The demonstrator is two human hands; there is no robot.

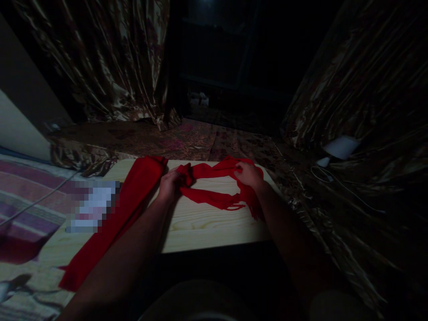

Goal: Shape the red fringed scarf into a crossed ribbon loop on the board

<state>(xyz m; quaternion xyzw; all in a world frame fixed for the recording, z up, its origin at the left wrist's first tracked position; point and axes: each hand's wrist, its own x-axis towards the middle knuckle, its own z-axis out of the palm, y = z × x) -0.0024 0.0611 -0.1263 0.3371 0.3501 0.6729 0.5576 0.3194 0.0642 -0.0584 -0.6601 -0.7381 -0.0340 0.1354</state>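
Note:
A red scarf (210, 198) with fringed ends lies in a loop on a pale wooden table. My left hand (169, 185) is closed around a bunched part of it, which looks twisted or knotted, at the loop's left end. At the right end my right hand (249, 174) pinches the scarf near the table's far edge, where the cloth bends toward me and the fringe hangs down. A long folded red cloth (123, 214) stretches along the table's left side, beside my left forearm. Whether it joins the scarf cannot be told.
The table (214, 227) has a blurred-out flat item (93, 207) at its left edge. A striped bedspread (36, 191) with a cable across it is on the left. Shiny curtains (133, 67) hang behind. A white lamp (341, 147) with a cord stands at right on the patterned floor covering.

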